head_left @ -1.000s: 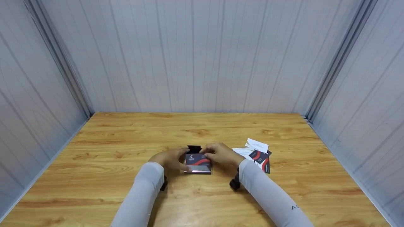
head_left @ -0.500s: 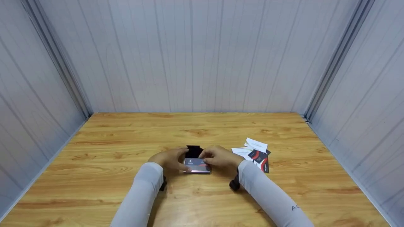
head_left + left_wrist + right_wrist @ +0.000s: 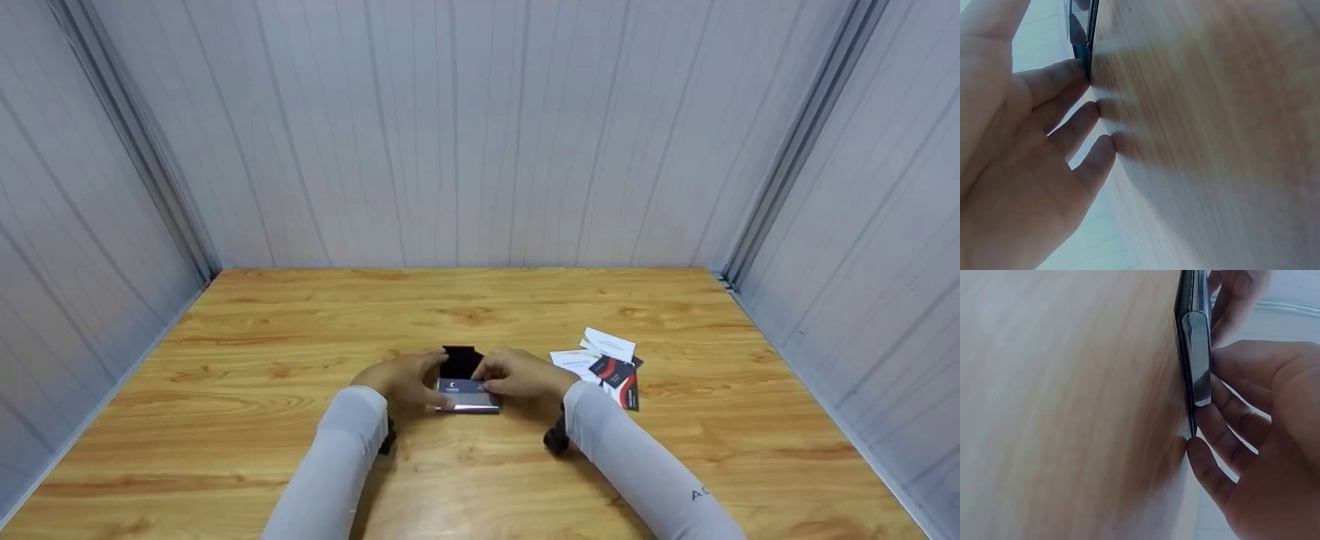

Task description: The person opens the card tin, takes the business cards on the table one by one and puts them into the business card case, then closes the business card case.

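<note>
A business card holder [image 3: 472,409] lies on the table in front of me, its black flap [image 3: 457,364] folded back on the far side. My left hand [image 3: 405,379] holds the holder's left side, thumb at the near corner and fingers by the flap. In the left wrist view its lower fingertips reach the tabletop. A dark business card [image 3: 459,385] sits mostly inside the shiny metal pocket, with only its far strip showing. My right hand [image 3: 525,373] pinches that card at its far right edge. The right wrist view shows the metal side [image 3: 1199,360] of the holder beside the right fingers.
To the right of my right hand several business cards lie in a loose, overlapping pile, including a white card [image 3: 609,345] and a dark card with a red band [image 3: 613,372]. Pale panel walls [image 3: 480,135] enclose the wooden table [image 3: 247,337] at the back and sides.
The dark card has slid toward me into the metal pocket, its red band now covered. My right fingers moved slightly nearer with it; more black flap shows. The left hand stayed put.
</note>
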`<state>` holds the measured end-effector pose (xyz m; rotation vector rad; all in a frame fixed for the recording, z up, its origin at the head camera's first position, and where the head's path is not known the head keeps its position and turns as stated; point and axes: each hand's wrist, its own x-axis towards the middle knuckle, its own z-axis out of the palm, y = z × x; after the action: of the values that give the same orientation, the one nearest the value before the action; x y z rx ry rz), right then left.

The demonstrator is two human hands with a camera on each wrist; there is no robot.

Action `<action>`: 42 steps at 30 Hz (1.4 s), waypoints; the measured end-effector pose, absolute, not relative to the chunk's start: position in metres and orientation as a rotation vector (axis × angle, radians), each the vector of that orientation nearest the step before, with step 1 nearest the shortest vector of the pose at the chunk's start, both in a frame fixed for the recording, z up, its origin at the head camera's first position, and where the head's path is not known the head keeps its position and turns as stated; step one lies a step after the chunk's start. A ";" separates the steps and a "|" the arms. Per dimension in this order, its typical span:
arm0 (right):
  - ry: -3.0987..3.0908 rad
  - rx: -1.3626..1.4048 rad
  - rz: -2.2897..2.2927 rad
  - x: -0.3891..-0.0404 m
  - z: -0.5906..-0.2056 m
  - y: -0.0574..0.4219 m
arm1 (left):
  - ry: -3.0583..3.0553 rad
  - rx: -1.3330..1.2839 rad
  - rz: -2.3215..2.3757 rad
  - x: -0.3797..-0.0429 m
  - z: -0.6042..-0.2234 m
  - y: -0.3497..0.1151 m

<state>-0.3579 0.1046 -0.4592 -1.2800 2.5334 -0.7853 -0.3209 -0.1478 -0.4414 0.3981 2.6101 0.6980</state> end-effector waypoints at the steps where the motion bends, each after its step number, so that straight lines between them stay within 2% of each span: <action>1: 2.535 -1.281 -0.781 -0.358 -0.459 0.104 | 2.611 0.405 0.697 -0.321 -0.441 -0.148; 27: 2.495 -1.270 -0.803 -0.358 -0.458 0.112 | 2.631 0.426 0.664 -0.323 -0.445 -0.151; 42: 2.553 -1.055 -0.915 -0.361 -0.444 0.167 | 2.617 0.427 0.683 -0.319 -0.443 -0.150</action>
<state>-0.3606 0.1673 -0.4444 -1.0549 2.5531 -0.9146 -0.3193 -0.1505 -0.4426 0.4271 2.6167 0.6826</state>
